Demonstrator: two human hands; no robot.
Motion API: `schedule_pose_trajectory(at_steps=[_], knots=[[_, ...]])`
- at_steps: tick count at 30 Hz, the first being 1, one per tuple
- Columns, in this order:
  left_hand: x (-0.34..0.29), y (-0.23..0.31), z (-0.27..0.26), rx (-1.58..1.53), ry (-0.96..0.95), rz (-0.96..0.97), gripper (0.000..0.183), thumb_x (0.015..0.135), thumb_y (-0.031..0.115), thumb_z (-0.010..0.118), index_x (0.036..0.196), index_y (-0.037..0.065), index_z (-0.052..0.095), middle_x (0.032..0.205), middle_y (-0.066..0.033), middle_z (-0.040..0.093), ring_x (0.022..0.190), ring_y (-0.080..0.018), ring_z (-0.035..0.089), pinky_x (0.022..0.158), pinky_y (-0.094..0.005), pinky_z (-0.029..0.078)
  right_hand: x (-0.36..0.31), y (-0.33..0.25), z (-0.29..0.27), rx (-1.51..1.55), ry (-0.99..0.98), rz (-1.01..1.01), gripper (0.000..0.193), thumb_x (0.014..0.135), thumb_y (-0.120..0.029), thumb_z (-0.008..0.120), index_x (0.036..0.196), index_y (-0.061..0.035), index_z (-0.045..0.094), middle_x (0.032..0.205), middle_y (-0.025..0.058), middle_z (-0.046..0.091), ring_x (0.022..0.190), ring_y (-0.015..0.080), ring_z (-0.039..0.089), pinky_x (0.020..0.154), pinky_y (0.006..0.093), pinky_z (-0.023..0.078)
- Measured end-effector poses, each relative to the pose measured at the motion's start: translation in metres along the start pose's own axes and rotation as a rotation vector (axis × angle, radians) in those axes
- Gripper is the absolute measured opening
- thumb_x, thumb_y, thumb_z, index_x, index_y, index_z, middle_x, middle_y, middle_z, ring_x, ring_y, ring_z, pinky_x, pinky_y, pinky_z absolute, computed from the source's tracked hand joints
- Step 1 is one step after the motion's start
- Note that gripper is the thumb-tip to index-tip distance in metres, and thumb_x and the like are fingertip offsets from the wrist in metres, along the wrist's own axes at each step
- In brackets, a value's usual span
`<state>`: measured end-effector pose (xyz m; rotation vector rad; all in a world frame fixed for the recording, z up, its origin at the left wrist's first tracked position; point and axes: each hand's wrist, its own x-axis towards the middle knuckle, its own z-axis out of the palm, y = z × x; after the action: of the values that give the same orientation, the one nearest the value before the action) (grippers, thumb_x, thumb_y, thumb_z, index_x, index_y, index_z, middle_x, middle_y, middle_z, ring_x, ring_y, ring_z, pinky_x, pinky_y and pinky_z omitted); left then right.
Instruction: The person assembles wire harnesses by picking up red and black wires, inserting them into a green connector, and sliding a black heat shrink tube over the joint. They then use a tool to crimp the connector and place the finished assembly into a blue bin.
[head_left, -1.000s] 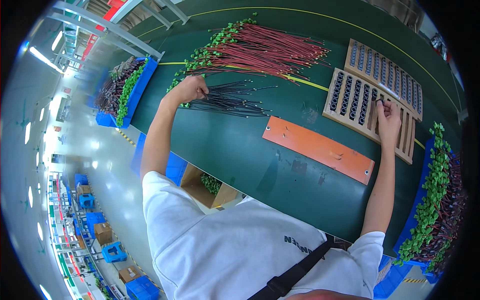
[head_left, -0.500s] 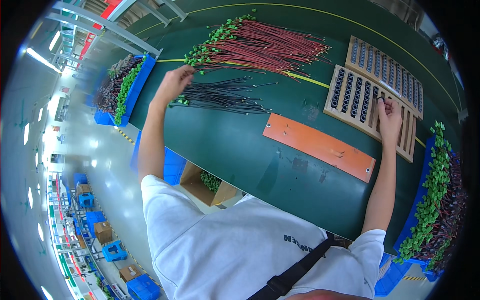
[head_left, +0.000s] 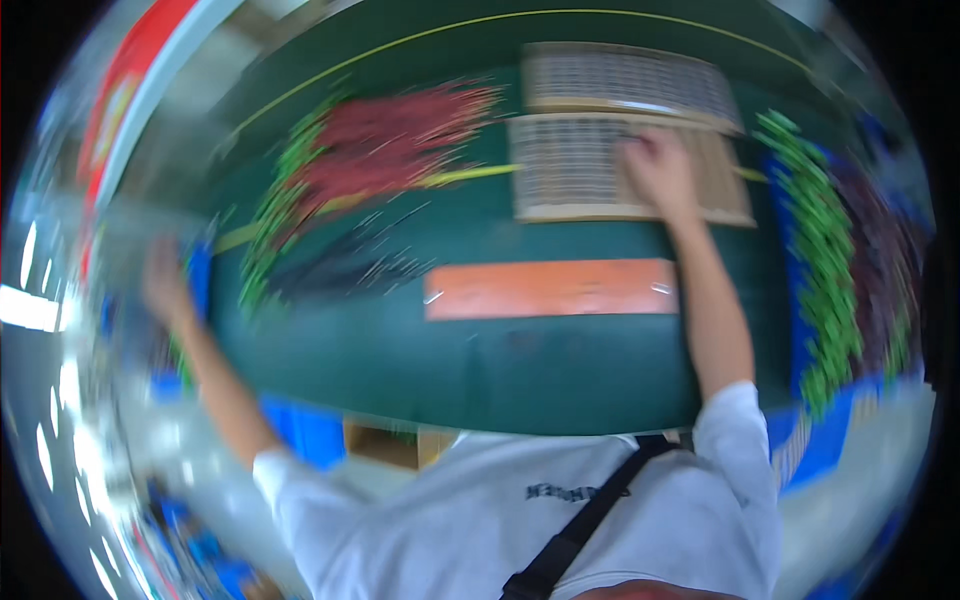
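Note:
My right hand (head_left: 660, 172) is over the nearer wooden rack (head_left: 735, 188), its fingers curled together at the edge of the filled rows. Something dark shows by the fingertips, too blurred to name. Rows of small dark ring-ended parts (head_left: 565, 165) fill the rack's left part; bare slots lie to the right of my hand. My left hand (head_left: 165, 280) is stretched far left beside a blue bin (head_left: 199, 290), its fingers smeared by motion. Between my arms lie a bundle of black wires (head_left: 335, 262) and, behind it, red wires (head_left: 395, 140) with green connectors (head_left: 290, 190).
A second filled wooden rack (head_left: 630, 78) stands behind the first. In front lies an orange plate (head_left: 550, 290) on the green table (head_left: 400, 370). At the right edge a blue bin (head_left: 802, 300) holds green-ended dark wires (head_left: 825, 270). Below the table is a cardboard box (head_left: 380, 445).
My view has turned, so the table now looks level and blurred. The left hand has left the wire bundles and swung out to the left bin. My right hand stays at the rack.

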<state>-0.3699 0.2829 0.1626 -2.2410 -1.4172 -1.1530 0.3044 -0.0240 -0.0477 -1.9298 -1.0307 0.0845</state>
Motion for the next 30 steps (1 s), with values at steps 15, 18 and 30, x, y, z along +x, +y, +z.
schedule_pose_trajectory(at_steps=[15,18,30], knots=[[-0.14,0.381,0.103,-0.658,-0.753,0.443,0.011,0.098,0.002,0.063,0.104,-0.003,0.07,0.085,-0.0147,0.062,0.076,-0.0282,0.062,0.071,-0.0367,0.05,-0.07,-0.076,-0.028,1.132,-0.114,-0.066,0.026,0.109,-0.024,0.055,0.122,-0.0023,0.047,0.109,0.0093,0.07,0.104,0.015,0.065,0.096,0.0344,0.051],[-0.159,0.409,0.11,-0.851,-0.845,0.444,0.01,0.098,0.0,0.064,0.106,-0.004,0.069,0.081,-0.0089,0.057,0.07,-0.0173,0.056,0.064,-0.0316,0.045,-0.096,-0.1,-0.044,1.046,-0.177,-0.127,0.027,0.111,-0.026,0.051,0.122,-0.0031,0.045,0.113,0.0105,0.068,0.106,0.0155,0.063,0.097,0.0344,0.049],[-0.162,0.416,0.122,-1.074,-1.127,0.223,0.018,0.099,0.008,0.068,0.111,-0.005,0.071,0.078,-0.0044,0.063,0.068,-0.0086,0.055,0.061,-0.0258,0.044,-0.104,-0.089,-0.067,1.605,-0.015,0.073,0.023,0.111,-0.031,0.048,0.117,-0.0088,0.05,0.093,0.0153,0.067,0.075,0.0256,0.066,0.071,0.0364,0.056]])
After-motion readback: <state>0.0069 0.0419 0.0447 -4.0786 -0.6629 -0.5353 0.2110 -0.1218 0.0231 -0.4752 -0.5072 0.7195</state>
